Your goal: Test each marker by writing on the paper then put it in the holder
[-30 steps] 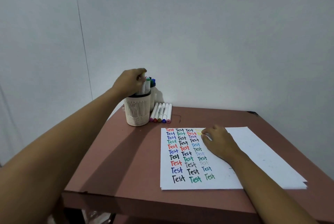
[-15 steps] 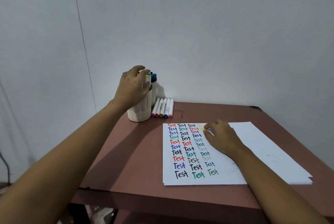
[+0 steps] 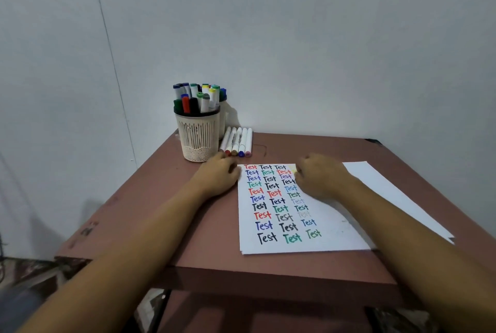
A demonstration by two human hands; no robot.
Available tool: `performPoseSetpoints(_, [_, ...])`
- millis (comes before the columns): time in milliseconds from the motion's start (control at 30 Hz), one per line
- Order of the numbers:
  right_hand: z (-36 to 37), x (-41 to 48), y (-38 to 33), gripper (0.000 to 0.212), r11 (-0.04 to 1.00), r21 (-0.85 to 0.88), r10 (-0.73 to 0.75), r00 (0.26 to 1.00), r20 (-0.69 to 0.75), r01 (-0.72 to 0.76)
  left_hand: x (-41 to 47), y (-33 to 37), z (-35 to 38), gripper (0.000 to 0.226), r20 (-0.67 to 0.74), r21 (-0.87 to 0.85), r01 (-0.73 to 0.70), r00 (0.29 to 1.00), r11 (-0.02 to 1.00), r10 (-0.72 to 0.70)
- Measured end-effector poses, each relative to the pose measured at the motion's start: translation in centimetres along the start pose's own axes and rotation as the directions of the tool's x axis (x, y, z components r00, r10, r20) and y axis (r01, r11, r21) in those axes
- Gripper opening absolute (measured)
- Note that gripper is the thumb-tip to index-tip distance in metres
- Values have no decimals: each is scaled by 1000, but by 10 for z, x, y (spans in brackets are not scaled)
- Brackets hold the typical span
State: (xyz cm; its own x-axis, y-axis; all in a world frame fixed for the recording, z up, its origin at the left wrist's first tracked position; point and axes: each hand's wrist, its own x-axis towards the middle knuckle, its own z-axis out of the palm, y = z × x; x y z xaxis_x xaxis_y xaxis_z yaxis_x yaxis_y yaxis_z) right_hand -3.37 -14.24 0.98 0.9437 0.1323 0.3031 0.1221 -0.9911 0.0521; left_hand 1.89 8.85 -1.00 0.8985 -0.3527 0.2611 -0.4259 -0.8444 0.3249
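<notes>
Markers (image 3: pixel 236 142) wait in a row of five on the table (image 3: pixel 166 198), caps toward me, lying side by side just right of the holder (image 3: pixel 198 135) so the next one is an easy reach. I count roughly a dozen capped markers standing upright in the holder (tested ones, I judge), and a second container behind it, mostly hidden. My left hand (image 3: pixel 218 177) rests near the row's cap ends, fingers curled, holding nothing I can see. My right hand (image 3: pixel 319 175) lies loosely closed on the paper (image 3: pixel 335 230), pinning it flat; whether it grips anything I cannot tell. Three columns of "Test" fill the paper's left part.
</notes>
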Motion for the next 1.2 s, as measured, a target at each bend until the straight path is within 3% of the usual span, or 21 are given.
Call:
performPoseSetpoints(100, [-3,26,-14,23,978,182,105,994,-26,-99,0,0,2,40,4,-3,12,1000,1000,-12])
performPoseSetpoints(200, [4,66,-34,24,857,475,194,979,63,-200,0,-1,3,40,-7,-6,8,1000,1000,-8])
performPoseSetpoints(267, [9,85,-48,24,806,546,203,974,105,-227,0,-1,3,39,-7,-11,12,1000,1000,-12])
performPoseSetpoints(433, [22,105,-73,18,771,590,153,969,196,-241,0,-1,2,40,-7,-9,13,1000,1000,-13])
performPoseSetpoints(500, [25,106,-76,28,803,556,136,974,183,-216,0,-2,3,40,-6,-12,8,1000,1000,-8])
performPoseSetpoints(667, [23,103,-78,27,888,444,83,992,100,-119,1,-2,4,39,-20,-1,19,1000,1000,-19])
performPoseSetpoints(900, [17,89,-66,14,846,474,240,968,73,-245,0,0,2,39,-6,14,26,1000,1000,-26])
performPoseSetpoints(1067, [8,80,-42,11,682,607,488,872,38,-408,-1,1,0,39,6,4,28,1000,1000,-28])
performPoseSetpoints(1200, [-4,57,-13,20,484,787,609,793,11,-382,-2,2,-1,37,-29,-54,20,999,998,-21])
